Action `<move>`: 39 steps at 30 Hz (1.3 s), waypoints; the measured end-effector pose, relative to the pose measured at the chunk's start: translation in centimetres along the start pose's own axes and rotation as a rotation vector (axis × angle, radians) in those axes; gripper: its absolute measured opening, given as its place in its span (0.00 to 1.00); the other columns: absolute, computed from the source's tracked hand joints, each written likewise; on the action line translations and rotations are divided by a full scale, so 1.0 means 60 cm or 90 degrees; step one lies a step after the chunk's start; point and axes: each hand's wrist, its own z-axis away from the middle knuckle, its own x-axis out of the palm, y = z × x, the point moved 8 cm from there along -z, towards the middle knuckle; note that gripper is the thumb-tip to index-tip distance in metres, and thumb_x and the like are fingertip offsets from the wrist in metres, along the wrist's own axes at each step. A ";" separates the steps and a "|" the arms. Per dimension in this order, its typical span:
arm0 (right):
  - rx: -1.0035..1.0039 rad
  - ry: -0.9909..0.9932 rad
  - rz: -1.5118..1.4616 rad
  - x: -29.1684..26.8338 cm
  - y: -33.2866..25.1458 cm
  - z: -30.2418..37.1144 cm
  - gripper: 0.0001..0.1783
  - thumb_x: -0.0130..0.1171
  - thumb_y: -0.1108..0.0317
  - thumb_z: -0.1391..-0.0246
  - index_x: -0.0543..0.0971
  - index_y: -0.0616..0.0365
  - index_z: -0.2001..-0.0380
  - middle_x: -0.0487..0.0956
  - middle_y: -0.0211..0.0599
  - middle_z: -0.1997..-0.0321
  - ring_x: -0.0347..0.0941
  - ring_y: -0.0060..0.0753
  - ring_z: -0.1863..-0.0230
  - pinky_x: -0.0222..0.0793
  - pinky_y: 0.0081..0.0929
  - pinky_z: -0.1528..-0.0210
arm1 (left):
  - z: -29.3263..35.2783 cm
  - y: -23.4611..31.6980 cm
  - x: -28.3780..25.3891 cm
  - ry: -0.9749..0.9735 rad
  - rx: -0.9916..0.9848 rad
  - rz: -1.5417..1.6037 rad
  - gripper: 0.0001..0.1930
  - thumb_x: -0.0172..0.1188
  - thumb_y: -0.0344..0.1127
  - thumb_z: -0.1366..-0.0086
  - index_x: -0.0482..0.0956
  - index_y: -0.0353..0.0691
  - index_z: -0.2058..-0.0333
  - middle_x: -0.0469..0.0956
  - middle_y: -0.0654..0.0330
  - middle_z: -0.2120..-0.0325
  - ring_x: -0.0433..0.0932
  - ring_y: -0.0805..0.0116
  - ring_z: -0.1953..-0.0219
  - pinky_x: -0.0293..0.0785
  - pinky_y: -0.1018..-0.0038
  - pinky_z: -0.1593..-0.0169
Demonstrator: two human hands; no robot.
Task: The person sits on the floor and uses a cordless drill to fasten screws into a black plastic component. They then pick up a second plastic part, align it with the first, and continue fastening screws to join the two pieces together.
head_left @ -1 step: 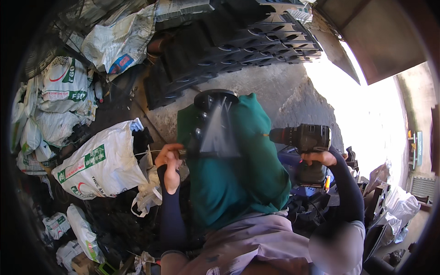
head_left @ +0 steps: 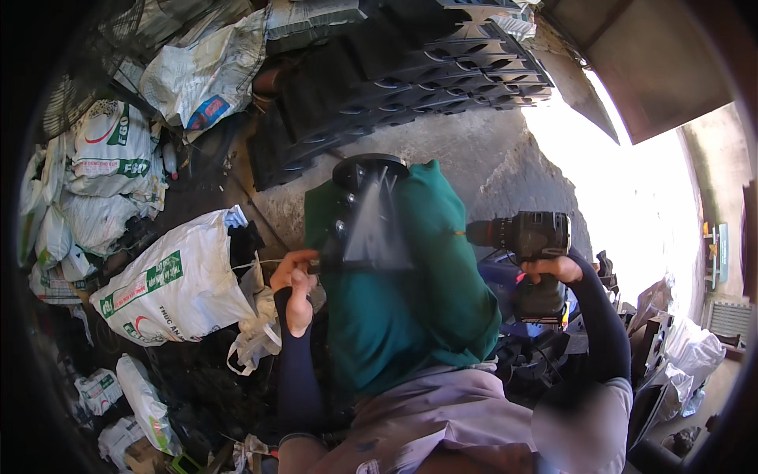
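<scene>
My right hand point(head_left: 555, 269) is wrapped round the grip of a black cordless drill point(head_left: 530, 235), held to the right of my knee. Its thin bit points left, at the green cloth over my right thigh point(head_left: 442, 237). Between my thighs stands a dark part with a round black flange point(head_left: 369, 166) on top and shiny round spots along its left side. My left hand point(head_left: 295, 276) is beside my left knee, near a crumpled pale bag point(head_left: 257, 336). Its fingers are curled toward the thumb; whatever they may hold is too small to make out.
Stacked black moulded trays point(head_left: 395, 87) stand ahead on the concrete floor point(head_left: 454, 146). A large white sack point(head_left: 178, 276) lies to my left, with more sacks point(head_left: 114, 150) behind it. Dark parts and clear plastic wrapping point(head_left: 683, 347) crowd my right side.
</scene>
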 end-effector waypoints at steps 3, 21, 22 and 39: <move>0.112 -0.034 0.054 -0.025 -0.015 0.012 0.10 0.61 0.73 0.52 0.79 0.61 0.64 0.79 0.34 0.73 0.76 0.26 0.72 0.72 0.25 0.68 | 0.007 -0.004 0.007 -0.008 0.012 -0.045 0.31 0.51 0.60 0.32 0.73 0.30 0.56 0.60 0.73 0.83 0.56 0.83 0.80 0.48 0.81 0.75; 0.234 0.090 0.464 0.042 -0.120 0.056 0.23 0.66 0.66 0.50 0.75 0.55 0.50 0.79 0.39 0.57 0.76 0.28 0.58 0.76 0.29 0.60 | 0.111 -0.002 0.258 -0.177 -0.061 -0.197 0.19 0.69 0.35 0.43 0.77 0.37 0.54 0.64 0.73 0.87 0.61 0.85 0.84 0.58 0.84 0.77; 0.212 0.088 0.489 0.052 -0.110 0.058 0.23 0.65 0.65 0.49 0.74 0.54 0.49 0.78 0.39 0.55 0.76 0.28 0.56 0.76 0.30 0.58 | 0.105 -0.022 0.287 -0.228 -0.163 -0.055 0.22 0.69 0.35 0.43 0.75 0.36 0.52 0.65 0.73 0.85 0.62 0.85 0.82 0.58 0.84 0.75; -0.238 0.287 0.454 0.146 -0.125 0.060 0.12 0.67 0.69 0.52 0.77 0.57 0.64 0.76 0.29 0.71 0.77 0.26 0.66 0.69 0.21 0.66 | 0.047 0.025 0.435 -0.431 -0.453 0.486 0.36 0.69 0.35 0.57 0.71 0.36 0.45 0.78 0.63 0.64 0.76 0.73 0.62 0.71 0.77 0.58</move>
